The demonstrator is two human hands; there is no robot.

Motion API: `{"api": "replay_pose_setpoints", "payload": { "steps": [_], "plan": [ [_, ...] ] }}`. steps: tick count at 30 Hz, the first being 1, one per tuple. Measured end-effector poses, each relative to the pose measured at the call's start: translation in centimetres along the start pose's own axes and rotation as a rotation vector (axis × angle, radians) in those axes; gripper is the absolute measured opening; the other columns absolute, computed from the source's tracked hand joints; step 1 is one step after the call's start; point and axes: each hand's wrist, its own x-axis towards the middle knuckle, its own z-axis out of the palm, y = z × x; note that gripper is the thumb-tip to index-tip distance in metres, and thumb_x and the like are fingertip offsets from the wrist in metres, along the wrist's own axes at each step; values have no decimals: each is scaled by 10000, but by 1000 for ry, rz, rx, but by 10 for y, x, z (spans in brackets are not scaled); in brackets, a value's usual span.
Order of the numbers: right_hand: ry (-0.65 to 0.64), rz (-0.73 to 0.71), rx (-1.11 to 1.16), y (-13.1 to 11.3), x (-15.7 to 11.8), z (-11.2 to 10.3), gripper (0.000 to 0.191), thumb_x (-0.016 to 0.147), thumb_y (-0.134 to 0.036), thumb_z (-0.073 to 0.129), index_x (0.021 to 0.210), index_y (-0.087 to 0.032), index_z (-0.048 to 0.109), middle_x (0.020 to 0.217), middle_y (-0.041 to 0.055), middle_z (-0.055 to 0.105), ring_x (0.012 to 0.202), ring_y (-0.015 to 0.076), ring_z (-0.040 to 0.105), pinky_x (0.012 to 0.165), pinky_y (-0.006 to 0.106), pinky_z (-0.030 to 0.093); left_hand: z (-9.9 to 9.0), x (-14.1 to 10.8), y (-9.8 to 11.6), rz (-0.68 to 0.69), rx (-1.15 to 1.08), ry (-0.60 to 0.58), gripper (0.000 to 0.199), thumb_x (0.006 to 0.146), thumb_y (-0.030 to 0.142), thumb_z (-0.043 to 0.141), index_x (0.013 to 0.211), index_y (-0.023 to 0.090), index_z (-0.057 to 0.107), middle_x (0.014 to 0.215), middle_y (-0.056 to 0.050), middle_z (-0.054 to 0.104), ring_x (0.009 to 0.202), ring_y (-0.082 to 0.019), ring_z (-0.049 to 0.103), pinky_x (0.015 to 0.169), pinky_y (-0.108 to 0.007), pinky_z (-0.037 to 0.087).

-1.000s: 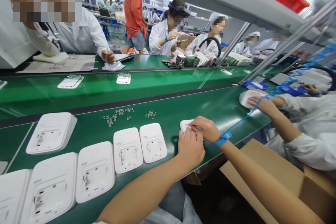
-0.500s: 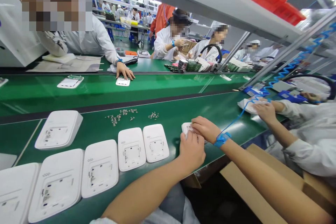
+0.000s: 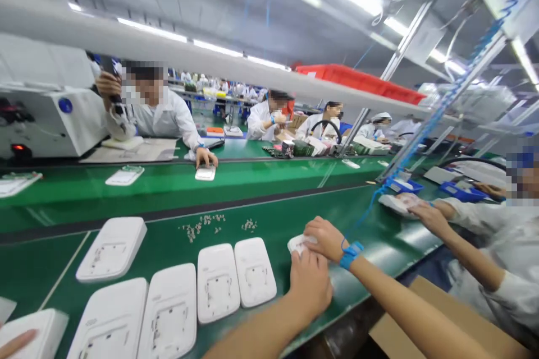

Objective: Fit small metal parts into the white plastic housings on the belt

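Observation:
A white plastic device housing (image 3: 296,243) is mostly covered by my two hands at the near edge of the green bench. My left hand (image 3: 310,279) is closed on its near side, fingers bent over it. From the right, my right hand (image 3: 325,239) grips the same housing, with a blue wrist strap (image 3: 351,256) below it. To the left stand similar white housings, the closest being a rounded one (image 3: 255,274) with a square recess. Small metal pieces (image 3: 249,225) lie in loose piles beyond them.
Another person's hand (image 3: 17,342) touches a housing (image 3: 46,328) at lower left. Across the belt (image 3: 269,179), a co-worker's hand (image 3: 206,157) rests on a white part. At right, a neighbour handles a white item (image 3: 396,205). A coiled blue cord (image 3: 442,112) hangs near my right arm.
The view has tilted up, so the bench sits lower. My hands stay on the housing. Another person's fingers now show at lower left, on a housing there.

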Motion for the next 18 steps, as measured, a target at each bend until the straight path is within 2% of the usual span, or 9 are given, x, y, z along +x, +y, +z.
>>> {"api": "replay_pose_setpoints", "payload": {
  "steps": [4,8,11,14,16,18],
  "plan": [
    [148,-45,-69,-14,17,5,164,815,-312,726,903,-180,684,987,87,655,901,244,559,774,361,432,8,-4,-4,-5,143,168,532,834,502,572,1169,90,605,1119,-173,631,1088,-344,539,931,-523,404],
    [161,-231,-112,-18,22,13,179,897,-362,651,893,-183,657,877,61,648,793,203,567,695,328,412,14,-11,-4,-34,203,285,485,815,527,587,1068,117,639,1029,-158,650,995,-333,569,891,-507,433],
    [153,-357,-154,-14,24,19,224,929,-389,627,882,-170,643,823,51,641,737,192,564,652,319,394,14,-15,-7,-42,213,304,449,827,482,594,1091,122,633,976,-133,650,900,-288,579,842,-466,458],
    [152,-407,-144,-10,27,21,273,925,-423,630,864,-157,634,811,59,632,722,192,557,650,322,397,13,-19,-9,-39,220,279,448,842,430,586,1164,121,612,989,-123,642,885,-266,577,834,-448,466],
    [140,-417,-90,-11,27,18,277,925,-424,620,837,-162,625,811,59,622,722,189,549,658,324,404,13,-21,-9,-41,231,271,426,840,422,585,1146,127,617,980,-120,640,877,-264,574,829,-447,466],
    [132,-359,22,-15,25,14,233,904,-399,638,854,-172,620,845,53,617,762,189,554,687,322,422,12,-22,-7,-44,243,267,402,828,422,596,1103,131,625,958,-116,637,858,-261,567,817,-443,465]
  ]
}}
